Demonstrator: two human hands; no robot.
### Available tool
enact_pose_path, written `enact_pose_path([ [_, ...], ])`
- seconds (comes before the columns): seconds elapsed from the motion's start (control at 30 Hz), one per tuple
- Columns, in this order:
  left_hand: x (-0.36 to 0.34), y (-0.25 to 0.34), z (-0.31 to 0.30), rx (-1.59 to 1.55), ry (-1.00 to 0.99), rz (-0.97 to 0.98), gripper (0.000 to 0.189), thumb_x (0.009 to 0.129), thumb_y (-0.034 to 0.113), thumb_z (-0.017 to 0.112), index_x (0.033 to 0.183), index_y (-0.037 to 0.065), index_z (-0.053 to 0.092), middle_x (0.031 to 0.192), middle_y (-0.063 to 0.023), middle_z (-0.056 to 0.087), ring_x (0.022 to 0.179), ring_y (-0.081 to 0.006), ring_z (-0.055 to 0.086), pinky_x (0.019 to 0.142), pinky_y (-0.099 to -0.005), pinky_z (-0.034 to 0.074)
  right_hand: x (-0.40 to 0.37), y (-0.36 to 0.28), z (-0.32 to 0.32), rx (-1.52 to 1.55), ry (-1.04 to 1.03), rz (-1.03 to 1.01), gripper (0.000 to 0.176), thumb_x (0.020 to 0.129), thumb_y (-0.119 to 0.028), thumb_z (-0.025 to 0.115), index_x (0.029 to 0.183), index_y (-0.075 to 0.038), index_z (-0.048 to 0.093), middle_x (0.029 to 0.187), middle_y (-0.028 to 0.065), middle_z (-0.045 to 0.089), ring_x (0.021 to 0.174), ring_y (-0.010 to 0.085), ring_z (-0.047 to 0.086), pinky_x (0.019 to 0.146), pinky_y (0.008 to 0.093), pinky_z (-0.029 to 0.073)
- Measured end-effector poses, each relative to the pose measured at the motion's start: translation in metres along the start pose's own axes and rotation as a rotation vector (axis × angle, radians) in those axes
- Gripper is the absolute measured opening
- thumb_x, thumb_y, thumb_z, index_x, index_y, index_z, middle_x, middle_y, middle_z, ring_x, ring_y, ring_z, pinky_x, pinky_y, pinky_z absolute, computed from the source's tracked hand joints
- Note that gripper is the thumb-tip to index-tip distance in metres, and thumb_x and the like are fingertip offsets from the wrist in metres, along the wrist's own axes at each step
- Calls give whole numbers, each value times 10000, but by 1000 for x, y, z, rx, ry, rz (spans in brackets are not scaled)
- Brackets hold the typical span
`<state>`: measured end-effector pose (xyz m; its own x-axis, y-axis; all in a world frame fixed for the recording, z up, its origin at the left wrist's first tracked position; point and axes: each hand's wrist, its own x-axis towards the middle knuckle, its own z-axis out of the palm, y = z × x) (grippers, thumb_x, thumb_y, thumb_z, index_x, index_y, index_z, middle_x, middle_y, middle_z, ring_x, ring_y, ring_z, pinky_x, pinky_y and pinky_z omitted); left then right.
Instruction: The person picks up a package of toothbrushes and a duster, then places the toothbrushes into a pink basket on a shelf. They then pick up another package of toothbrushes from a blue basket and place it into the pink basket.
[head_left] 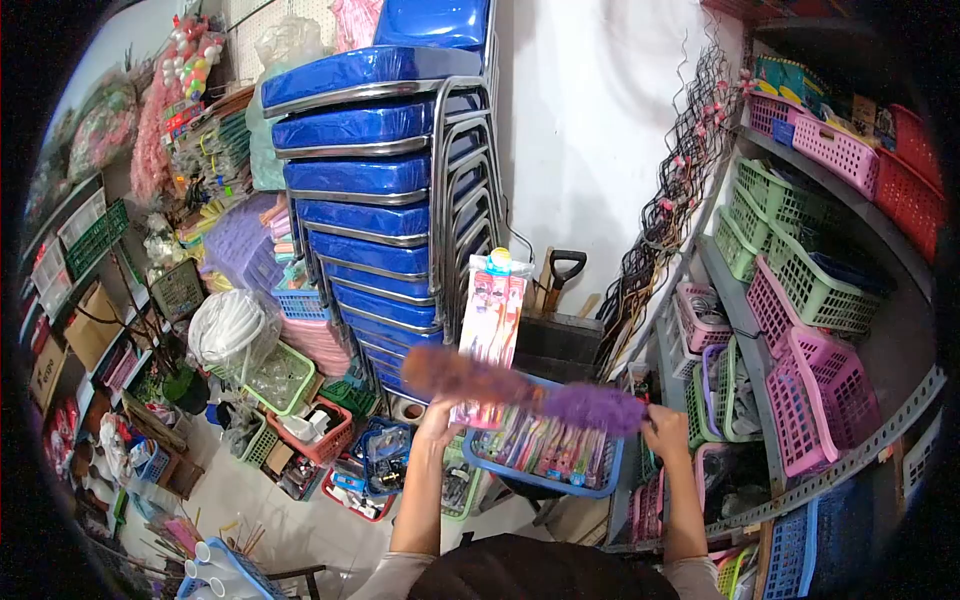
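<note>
My right hand (665,432) is closed round the end of a fluffy duster (590,408), brown at its far end and purple near the hand, smeared by motion. The duster stretches leftward across the front of a long pink and white packet (490,325). My left hand (436,422) grips the lower left edge of this packet, which stands upright; its contents are too small to name. Below the duster, a blue basket (540,482) holds several slim colourful packets (545,450) lined up side by side. The duster hides part of the basket and packet.
A tall stack of blue chairs (365,180) rises ahead of me. On the right, metal shelving (735,290) carries pink, green and red baskets. Filled baskets, such as a red one (325,445), crowd the floor at left. A black-handled tool (565,270) leans by the wall.
</note>
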<state>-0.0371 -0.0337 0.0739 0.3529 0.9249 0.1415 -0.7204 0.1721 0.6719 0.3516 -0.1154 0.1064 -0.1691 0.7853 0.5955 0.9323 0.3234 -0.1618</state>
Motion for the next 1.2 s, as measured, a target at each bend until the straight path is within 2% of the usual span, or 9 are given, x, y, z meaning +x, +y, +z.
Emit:
enact_pose_path([
  [0.37, 7, -12, 25, 461, 66, 78, 533, 867, 88, 404, 1380, 37, 267, 1346, -112, 389, 1219, -183, 387, 1018, -277, 271, 0, 8, 25, 34, 207, 287, 302, 785, -261, 619, 837, 35, 590, 542, 171, 487, 448, 333, 454, 440, 387, 346],
  [0.5, 13, -35, 8, 106, 310, 28, 626, 882, 550, 387, 1200, 16, 460, 904, -55, 574, 748, -118, 520, 556, -248, 420, -5, 5, 35, 81, 274, 208, 260, 793, -249, 611, 804, 9, 580, 561, 158, 492, 457, 340, 461, 442, 379, 354],
  [0.67, 3, -33, -9, -577, -372, -121, 590, 842, 526, 445, 1220, 73, 465, 1103, -109, 505, 735, -140, 428, 507, -248, 368, -7, -5, 31, 93, 219, 246, 243, 770, -221, 628, 700, -18, 514, 572, 158, 489, 495, 348, 494, 463, 386, 377],
  [0.77, -7, -5, 29, -778, -243, -225, 508, 846, 430, 444, 1186, 54, 472, 1135, -150, 508, 711, -174, 439, 505, -261, 371, -21, -3, 32, 101, 97, 221, 235, 719, -209, 649, 689, -28, 502, 577, 151, 496, 520, 342, 514, 473, 397, 388],
  [0.83, 18, -41, -23, -810, -512, -28, 522, 823, 395, 477, 1196, 30, 462, 1132, -176, 508, 773, -217, 480, 639, -343, 441, -32, -1, 31, 97, -21, 191, 230, 685, -208, 661, 699, -33, 511, 585, 145, 506, 532, 335, 524, 477, 403, 393],
  [0.9, 10, -32, -8, -698, -197, -19, 495, 827, 400, 496, 1156, 31, 486, 1108, -178, 518, 850, -238, 510, 754, -390, 465, -39, -3, 26, 104, -151, -39, 222, 635, -218, 655, 733, -36, 577, 620, 146, 552, 562, 340, 543, 498, 418, 409],
  [0.97, 1, -33, -14, -804, -272, -45, 476, 848, 411, 493, 1137, 33, 496, 1123, -183, 513, 950, -257, 518, 832, -423, 460, -44, -4, 28, 106, -127, -33, 225, 611, -226, 656, 717, -46, 573, 653, 140, 567, 581, 342, 545, 511, 433, 408],
  [1.03, 5, -46, -52, -575, 146, 32, 471, 866, 381, 457, 1161, 16, 492, 1121, -194, 529, 956, -298, 549, 810, -442, 487, -46, 2, 32, 10, -65, 48, 218, 622, -213, 652, 733, -41, 576, 649, 146, 562, 582, 349, 546, 515, 434, 405],
  [1.2, 0, -26, -6, -481, -78, -127, 482, 838, 321, 445, 1220, 28, 465, 1206, -202, 500, 1008, -371, 533, 713, -481, 492, -28, -8, 29, 4, 52, 267, 248, 696, -258, 658, 682, -47, 528, 618, 137, 552, 579, 337, 554, 504, 426, 417],
])
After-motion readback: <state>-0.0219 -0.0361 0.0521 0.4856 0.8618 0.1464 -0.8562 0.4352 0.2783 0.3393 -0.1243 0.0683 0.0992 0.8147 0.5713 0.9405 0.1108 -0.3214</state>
